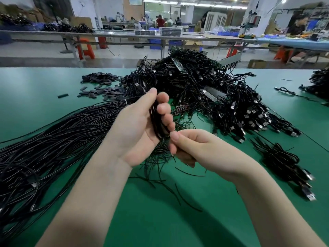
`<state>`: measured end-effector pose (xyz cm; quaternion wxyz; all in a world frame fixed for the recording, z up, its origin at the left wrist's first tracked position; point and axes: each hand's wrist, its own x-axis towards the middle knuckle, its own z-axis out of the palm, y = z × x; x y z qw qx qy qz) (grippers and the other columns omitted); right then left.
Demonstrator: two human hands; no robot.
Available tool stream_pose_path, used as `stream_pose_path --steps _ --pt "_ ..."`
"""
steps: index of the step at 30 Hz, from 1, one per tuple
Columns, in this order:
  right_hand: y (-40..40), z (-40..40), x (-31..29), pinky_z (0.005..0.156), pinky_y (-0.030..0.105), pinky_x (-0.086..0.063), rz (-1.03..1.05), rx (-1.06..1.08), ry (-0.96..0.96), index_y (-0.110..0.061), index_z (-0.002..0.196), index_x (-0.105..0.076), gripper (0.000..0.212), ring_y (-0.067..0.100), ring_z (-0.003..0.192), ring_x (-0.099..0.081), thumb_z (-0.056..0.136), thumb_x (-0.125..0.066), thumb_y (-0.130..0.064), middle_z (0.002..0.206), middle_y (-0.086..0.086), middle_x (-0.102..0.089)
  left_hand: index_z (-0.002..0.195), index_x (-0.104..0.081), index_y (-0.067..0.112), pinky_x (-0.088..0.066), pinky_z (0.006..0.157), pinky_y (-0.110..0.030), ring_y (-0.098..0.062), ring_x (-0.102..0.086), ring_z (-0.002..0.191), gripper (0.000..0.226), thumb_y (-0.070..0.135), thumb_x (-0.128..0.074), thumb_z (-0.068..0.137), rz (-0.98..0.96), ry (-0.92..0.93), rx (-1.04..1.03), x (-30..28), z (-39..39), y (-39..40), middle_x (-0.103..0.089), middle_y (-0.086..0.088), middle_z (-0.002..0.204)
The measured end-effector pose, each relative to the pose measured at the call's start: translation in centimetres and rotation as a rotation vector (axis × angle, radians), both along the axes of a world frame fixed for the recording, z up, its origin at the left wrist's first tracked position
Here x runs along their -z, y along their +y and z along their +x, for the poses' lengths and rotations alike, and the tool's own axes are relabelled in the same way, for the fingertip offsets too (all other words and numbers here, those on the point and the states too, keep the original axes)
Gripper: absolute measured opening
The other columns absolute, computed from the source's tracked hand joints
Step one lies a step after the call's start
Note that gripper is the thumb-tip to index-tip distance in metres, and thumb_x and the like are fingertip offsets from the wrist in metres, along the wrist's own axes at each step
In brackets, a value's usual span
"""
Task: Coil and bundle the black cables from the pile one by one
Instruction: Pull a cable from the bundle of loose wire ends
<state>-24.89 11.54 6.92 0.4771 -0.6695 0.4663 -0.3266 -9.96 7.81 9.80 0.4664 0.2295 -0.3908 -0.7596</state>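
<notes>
Between the curled fingers (165, 111) of the left hand (140, 129) sits one coil (156, 120) of thin black cable, gripped upright above the table (53, 82). Just below, the right hand (188, 148) pinches what looks like its loose tail. Cable seems light and limp, best held across the loops. Two big piles flank them: straight cables (44, 139) left, finished bundles (204, 90) behind.

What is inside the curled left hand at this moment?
The left hand grips a coiled black cable, its loops showing between palm and fingers. The right hand pinches near the coil's lower end; what it pinches is hidden by the fingers.
</notes>
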Motion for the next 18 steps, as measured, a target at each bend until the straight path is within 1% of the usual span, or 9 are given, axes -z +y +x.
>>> stream_pose_path --steps 2,4,6,8,9,11,13,15,18 --pt "-0.1 -0.4 0.2 0.063 0.020 -0.042 -0.034 0.011 0.065 -0.021 0.095 -0.061 0.022 0.009 0.065 -0.054 0.099 -0.045 -0.034 0.072 -0.006 -0.060 0.078 -0.051 0.020 -0.043 0.051 -0.018 -0.004 -0.038 0.044 0.033 0.036 -0.037 0.103 -0.017 -0.036 0.011 0.4 -0.4 -0.1 -0.038 0.012 0.051" --pt "0.0 -0.4 0.4 0.071 0.013 -0.045 -0.043 -0.010 -0.064 -0.030 0.108 -0.058 0.014 -0.002 0.077 -0.059 0.094 -0.056 -0.032 0.082 -0.018 -0.065 0.076 -0.049 0.020 -0.040 0.049 -0.017 -0.004 -0.036 0.043 0.034 0.037 -0.037 0.103 -0.038 -0.078 0.056 0.9 -0.9 -0.2 -0.035 0.012 0.050" --pt "-0.2 -0.1 0.8 0.076 0.019 -0.049 -0.048 0.000 -0.200 -0.037 0.096 -0.063 0.011 0.001 0.076 -0.055 0.089 -0.065 -0.029 0.077 -0.019 -0.060 0.076 -0.049 0.019 -0.038 0.050 -0.018 -0.005 -0.042 0.046 0.034 0.038 -0.038 0.102 -0.062 -0.111 0.111 1.5 -1.2 -0.2 -0.039 0.011 0.053" --pt "-0.3 0.5 0.8 0.080 0.036 -0.053 -0.084 0.069 -0.230 -0.032 0.080 -0.064 0.008 0.007 0.075 -0.051 0.086 -0.068 -0.030 0.075 -0.009 -0.055 0.073 -0.052 0.020 -0.046 0.055 -0.019 -0.008 -0.052 0.053 0.036 0.040 -0.040 0.101 -0.085 -0.121 0.144 1.8 -1.4 -0.1 -0.047 0.008 0.057" --pt "-0.4 0.7 0.8 0.079 0.042 -0.053 -0.105 0.110 -0.219 -0.023 0.079 -0.063 0.010 0.010 0.076 -0.050 0.087 -0.068 -0.028 0.076 -0.003 -0.053 0.072 -0.053 0.019 -0.051 0.059 -0.021 -0.009 -0.057 0.057 0.036 0.040 -0.041 0.100 -0.101 -0.127 0.151 1.8 -1.4 -0.2 -0.053 0.006 0.060" --pt "-0.6 0.8 0.9 0.074 0.048 -0.049 -0.168 0.169 -0.162 0.003 0.084 -0.056 0.031 0.016 0.074 -0.046 0.087 -0.069 -0.025 0.076 0.005 -0.047 0.075 -0.056 0.016 -0.057 0.068 -0.026 -0.013 -0.066 0.066 0.032 0.040 -0.045 0.095 -0.153 -0.175 0.147 1.9 -1.2 -0.2 -0.064 -0.001 0.068" --pt "-0.7 0.8 1.0 0.071 0.048 -0.047 -0.222 0.194 -0.110 0.010 0.085 -0.047 0.043 0.017 0.070 -0.043 0.086 -0.070 -0.026 0.070 0.004 -0.042 0.078 -0.058 0.014 -0.055 0.072 -0.032 -0.015 -0.069 0.074 0.031 0.042 -0.050 0.087 -0.211 -0.287 0.109 1.9 -0.9 -0.3 -0.067 -0.005 0.077" --pt "-0.7 0.8 1.2 0.070 0.048 -0.048 -0.244 0.214 -0.083 0.006 0.082 -0.046 0.041 0.017 0.069 -0.045 0.086 -0.071 -0.026 0.068 -0.001 -0.042 0.076 -0.061 0.014 -0.054 0.065 -0.027 -0.013 -0.067 0.072 0.033 0.041 -0.050 0.090 -0.287 -0.409 0.037 1.8 -0.7 -0.3 -0.068 -0.003 0.076" --pt "-0.9 1.4 1.6 0.076 0.056 -0.050 -0.226 0.226 -0.088 -0.007 0.086 -0.052 0.030 0.019 0.074 -0.053 0.084 -0.072 -0.030 0.075 -0.001 -0.052 0.068 -0.063 0.017 -0.045 0.048 -0.015 -0.006 -0.058 0.059 0.040 0.036 -0.047 0.099 -0.391 -0.546 -0.085 2.0 -0.7 -0.2 -0.062 0.006 0.065"
